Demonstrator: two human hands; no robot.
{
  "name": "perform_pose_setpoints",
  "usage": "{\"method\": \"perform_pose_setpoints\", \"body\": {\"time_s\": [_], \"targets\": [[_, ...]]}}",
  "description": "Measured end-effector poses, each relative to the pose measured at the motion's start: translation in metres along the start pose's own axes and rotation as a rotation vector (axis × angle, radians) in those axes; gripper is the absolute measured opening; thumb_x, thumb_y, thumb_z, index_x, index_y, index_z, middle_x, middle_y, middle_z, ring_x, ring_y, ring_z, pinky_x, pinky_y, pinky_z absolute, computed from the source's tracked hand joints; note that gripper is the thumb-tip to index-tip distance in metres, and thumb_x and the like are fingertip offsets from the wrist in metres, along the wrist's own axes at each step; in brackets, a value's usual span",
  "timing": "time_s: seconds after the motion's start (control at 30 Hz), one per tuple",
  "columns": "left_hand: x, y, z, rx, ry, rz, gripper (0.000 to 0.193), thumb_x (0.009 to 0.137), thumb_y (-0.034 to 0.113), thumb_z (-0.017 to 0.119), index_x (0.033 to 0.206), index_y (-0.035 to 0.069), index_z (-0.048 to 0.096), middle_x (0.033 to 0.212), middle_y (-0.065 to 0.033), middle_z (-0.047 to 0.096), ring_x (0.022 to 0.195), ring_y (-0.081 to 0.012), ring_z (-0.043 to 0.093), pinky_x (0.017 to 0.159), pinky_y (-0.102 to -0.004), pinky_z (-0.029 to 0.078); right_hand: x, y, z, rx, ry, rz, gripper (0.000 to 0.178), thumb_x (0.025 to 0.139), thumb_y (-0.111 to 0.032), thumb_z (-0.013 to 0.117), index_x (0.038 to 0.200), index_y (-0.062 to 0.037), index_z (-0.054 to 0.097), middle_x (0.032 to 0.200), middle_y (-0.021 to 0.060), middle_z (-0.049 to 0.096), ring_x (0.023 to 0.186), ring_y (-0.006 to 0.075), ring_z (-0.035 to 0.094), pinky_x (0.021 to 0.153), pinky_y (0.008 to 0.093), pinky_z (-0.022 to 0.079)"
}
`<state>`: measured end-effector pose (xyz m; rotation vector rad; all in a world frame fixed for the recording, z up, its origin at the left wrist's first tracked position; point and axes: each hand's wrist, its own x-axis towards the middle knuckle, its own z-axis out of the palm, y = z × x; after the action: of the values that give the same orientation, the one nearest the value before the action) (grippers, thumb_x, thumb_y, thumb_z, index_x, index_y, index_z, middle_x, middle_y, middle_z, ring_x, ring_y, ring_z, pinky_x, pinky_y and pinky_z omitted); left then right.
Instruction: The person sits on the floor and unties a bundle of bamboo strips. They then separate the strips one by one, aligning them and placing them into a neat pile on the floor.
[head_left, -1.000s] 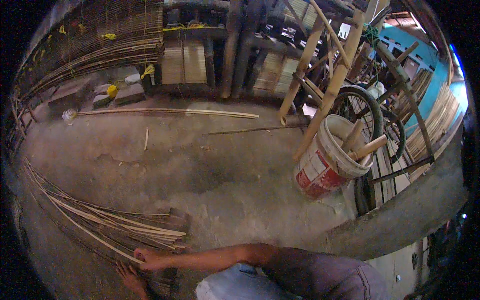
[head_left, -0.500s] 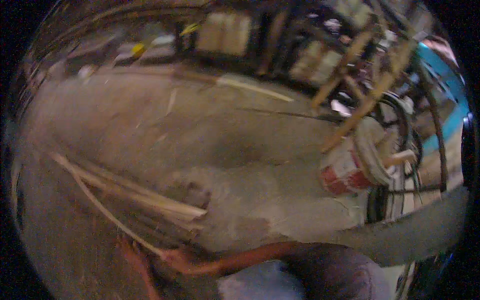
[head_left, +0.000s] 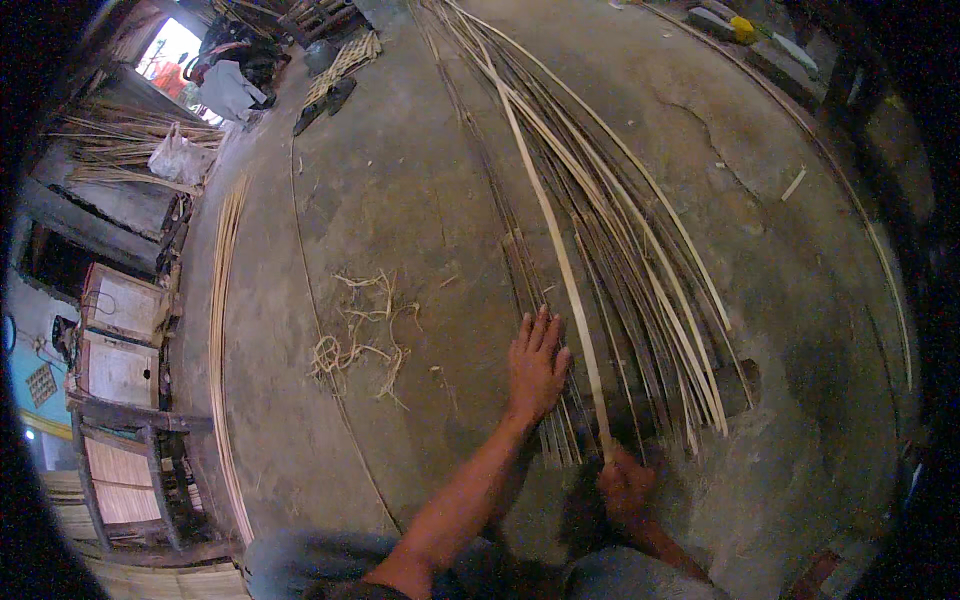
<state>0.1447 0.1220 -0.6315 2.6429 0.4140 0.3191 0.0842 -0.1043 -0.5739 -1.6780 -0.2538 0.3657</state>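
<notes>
Right hand (head_left: pixel 628 485) pinches near end of long flat pale bamboo strip (head_left: pixel 567 270), which runs over left part of fanned brown-and-tan strip bundle (head_left: pixel 640 300). Left hand (head_left: pixel 538 365) slightly spread, over bundle's left edge.

Pale plastic bag (head_left: pixel 182 160), yellow object (head_left: pixel 743 30), floor (head_left: pixel 390 220)

Cracked floor (head_left: pixel 400 210), bright opening (head_left: pixel 165 58)
</notes>
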Motion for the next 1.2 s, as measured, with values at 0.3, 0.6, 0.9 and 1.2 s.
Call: {"method": "perform_pose_setpoints", "body": {"time_s": [0.3,0.6,0.9,1.2], "targets": [[0.004,0.011,0.011,-0.037,0.025,0.013,0.054,0.087,0.023,0.057,0.138,0.011,0.044,0.151,-0.0096,0.030,0.140,-0.0368,0.023,0.109,-0.0495,0.026,0.023,-0.002,-0.025,0.038,-0.144,0.053,0.037,0.097,-0.021,0.045,0.124,0.0009,0.055,0.065,-0.0004,0.053,0.053,0.0083,0.046,0.049,0.0266,0.039],[-0.003,-0.013,-0.005,-0.012,0.079,0.032,0.049,0.090,0.025,0.054,0.135,0.009,0.048,0.149,-0.0131,0.034,0.133,-0.0382,0.035,0.107,-0.0491,0.031,0.155,-0.062,-0.075,-0.408,0.064,-0.062,0.030,0.092,-0.027,0.058,0.079,-0.0002,0.065,0.073,0.0151,0.066,0.063,0.0283,0.063,0.062,0.0427,0.048],[0.004,-0.006,-0.013,0.057,0.028,0.022,0.051,0.087,0.025,0.056,0.134,0.006,0.048,0.145,-0.0130,0.039,0.125,-0.0368,0.044,0.101,-0.0452,0.039,0.307,0.054,-0.115,-0.715,-0.262,0.029,0.017,0.073,-0.017,0.065,0.081,-0.0029,0.069,0.076,0.0199,0.066,0.068,0.0351,0.065,0.063,0.0435,0.050],[0.003,0.003,-0.008,0.112,0.055,0.078,0.051,0.089,0.024,0.056,0.136,0.007,0.045,0.146,-0.0139,0.037,0.125,-0.0380,0.044,0.100,-0.0479,0.040,0.288,0.064,-0.123,-0.711,0.245,-0.123,0.015,0.069,-0.015,0.066,0.078,-0.0034,0.067,0.074,0.0168,0.064,0.069,0.0333,0.063,0.066,0.0412,0.049]]}}
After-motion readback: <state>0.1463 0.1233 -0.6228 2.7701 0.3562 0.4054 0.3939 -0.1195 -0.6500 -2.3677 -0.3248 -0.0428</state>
